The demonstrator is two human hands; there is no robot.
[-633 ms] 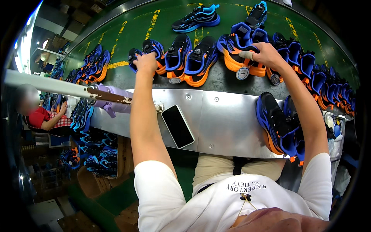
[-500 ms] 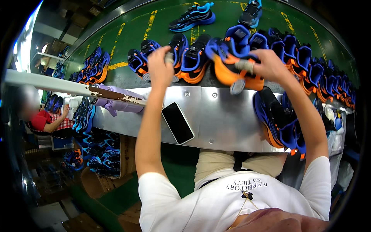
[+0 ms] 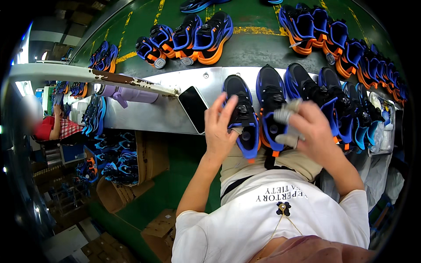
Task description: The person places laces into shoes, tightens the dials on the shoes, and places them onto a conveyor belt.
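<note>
Head view: your left hand [image 3: 220, 127], fingers spread, rests on a black-and-blue shoe [image 3: 241, 115] at the bench [image 3: 153, 115] near edge. Your right hand [image 3: 312, 131] pinches grey wadding [image 3: 285, 115] over the neighbouring shoe [image 3: 270, 105]. A phone [image 3: 193, 108] lies left.

Shoe factory floor: rows of identical blue-and-orange sneakers [image 3: 206, 33] on a green conveyor belt [image 3: 258, 44], more lined along a steel bench [image 3: 153, 114], cartons [image 3: 131, 175] of the same shoes below, another worker [image 3: 52, 127] seated nearby.
</note>
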